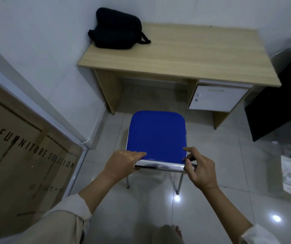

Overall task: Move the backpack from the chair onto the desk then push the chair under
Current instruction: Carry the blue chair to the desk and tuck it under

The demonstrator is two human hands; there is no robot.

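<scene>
Both hands — left (122,162), right (201,169) — grip chair (157,136); carton (18,155) reads "FURNITURE".

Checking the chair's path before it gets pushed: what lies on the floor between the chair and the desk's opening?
Nothing: the head view shows bare tile between the chair and the desk.

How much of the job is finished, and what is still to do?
The first part looks done: the backpack sits on the desk, at its back left corner, and the chair's blue seat is bare. In hand: the left hand and right hand are at the chair's metal top bar. Left: the chair stands in front of the desk, not pushed under.
</scene>
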